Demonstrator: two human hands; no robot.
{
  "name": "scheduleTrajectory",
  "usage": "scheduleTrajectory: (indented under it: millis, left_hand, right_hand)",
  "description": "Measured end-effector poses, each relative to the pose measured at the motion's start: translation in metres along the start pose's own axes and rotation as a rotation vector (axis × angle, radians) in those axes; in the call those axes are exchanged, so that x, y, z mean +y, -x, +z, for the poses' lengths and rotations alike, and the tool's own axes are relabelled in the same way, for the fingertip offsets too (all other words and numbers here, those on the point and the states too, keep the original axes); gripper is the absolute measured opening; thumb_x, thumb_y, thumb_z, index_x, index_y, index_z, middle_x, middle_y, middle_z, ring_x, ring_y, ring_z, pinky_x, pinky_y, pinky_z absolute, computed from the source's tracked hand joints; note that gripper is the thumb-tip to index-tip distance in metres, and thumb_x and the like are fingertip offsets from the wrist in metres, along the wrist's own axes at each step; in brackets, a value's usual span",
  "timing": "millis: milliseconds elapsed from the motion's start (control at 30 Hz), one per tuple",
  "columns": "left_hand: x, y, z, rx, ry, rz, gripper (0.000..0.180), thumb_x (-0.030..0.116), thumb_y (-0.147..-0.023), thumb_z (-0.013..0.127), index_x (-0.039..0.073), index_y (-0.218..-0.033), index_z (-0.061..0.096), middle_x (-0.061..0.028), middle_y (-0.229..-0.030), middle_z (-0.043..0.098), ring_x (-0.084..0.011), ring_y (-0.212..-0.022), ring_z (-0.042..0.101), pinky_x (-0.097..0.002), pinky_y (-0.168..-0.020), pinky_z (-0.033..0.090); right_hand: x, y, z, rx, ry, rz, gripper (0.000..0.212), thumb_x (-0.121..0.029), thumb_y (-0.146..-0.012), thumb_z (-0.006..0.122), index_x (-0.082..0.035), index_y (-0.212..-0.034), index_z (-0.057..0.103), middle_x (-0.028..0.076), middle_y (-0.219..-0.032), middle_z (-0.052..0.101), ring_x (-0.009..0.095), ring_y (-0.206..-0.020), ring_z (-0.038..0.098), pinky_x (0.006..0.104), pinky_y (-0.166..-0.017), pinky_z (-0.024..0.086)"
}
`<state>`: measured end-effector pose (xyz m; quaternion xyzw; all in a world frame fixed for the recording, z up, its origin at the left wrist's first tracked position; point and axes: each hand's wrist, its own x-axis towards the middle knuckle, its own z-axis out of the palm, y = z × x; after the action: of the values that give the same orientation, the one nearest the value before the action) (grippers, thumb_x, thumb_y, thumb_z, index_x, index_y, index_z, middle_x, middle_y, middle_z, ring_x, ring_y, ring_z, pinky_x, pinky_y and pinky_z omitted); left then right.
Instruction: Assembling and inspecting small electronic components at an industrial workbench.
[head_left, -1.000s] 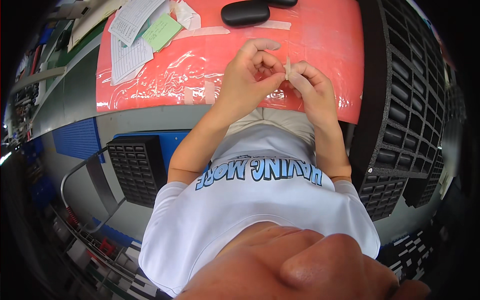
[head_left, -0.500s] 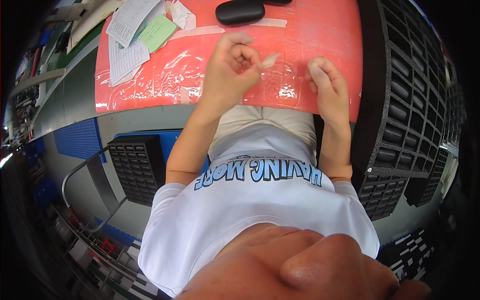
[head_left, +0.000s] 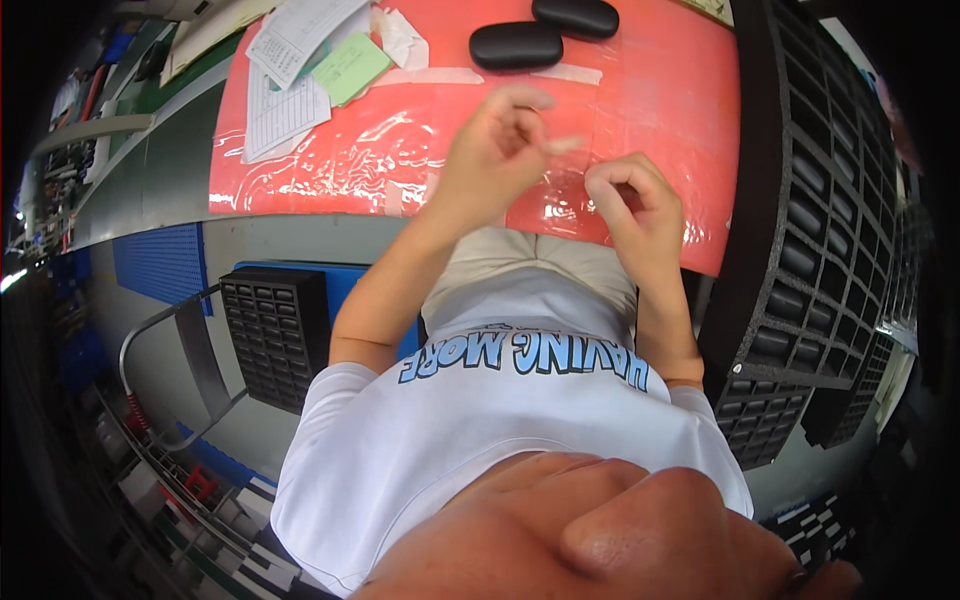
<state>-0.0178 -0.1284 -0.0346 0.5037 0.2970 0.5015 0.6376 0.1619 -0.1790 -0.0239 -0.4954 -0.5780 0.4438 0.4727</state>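
The left hand (head_left: 495, 150) grip pinches a small, pale, blurred strip (head_left: 563, 146); right hand (head_left: 630, 205) curled, holding nothing.

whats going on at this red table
A person sits at a red mat covered in clear film. The left hand is raised, pinching a small pale strip, maybe tape. The right hand is curled beside it and looks empty. Two black cases and some papers lie farther back; black trays stand at the right.

glossy red plastic sheet (head_left: 640, 90), matt black cases (head_left: 516, 45), paper sheets (head_left: 285, 110)
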Motion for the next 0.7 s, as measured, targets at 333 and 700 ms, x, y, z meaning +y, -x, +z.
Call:
scheduleTrajectory:
  millis: [333, 700]
  left_hand:
    - [0.079, -0.076, -0.062, 0.218, -1.291, 0.436, 0.027, 0.016, -0.084, 0.065, 0.007, -0.11, 0.062, -0.0141, -0.105, 0.058, -0.0233, -0.086, 0.058, -0.034, -0.078, 0.048]
    - [0.005, -0.07, -0.05, 0.039, -0.992, 0.534, 0.031, -0.001, -0.08, 0.062, 0.002, -0.111, 0.06, -0.0111, -0.111, 0.058, -0.024, -0.102, 0.055, -0.0351, -0.086, 0.048]
  right_hand:
    - [-0.037, 0.043, -0.023, -0.066, 0.272, -0.094, 0.01, 0.001, -0.08, 0.065, 0.0, -0.09, 0.066, 0.008, -0.079, 0.06, 0.014, -0.069, 0.058, 0.0248, -0.061, 0.046]
    - [0.03, 0.165, -0.049, 0.054, 0.133, 0.323, 0.02, -0.016, -0.089, 0.056, -0.002, -0.099, 0.067, 0.011, -0.085, 0.067, 0.021, -0.082, 0.064, 0.0322, -0.073, 0.051]
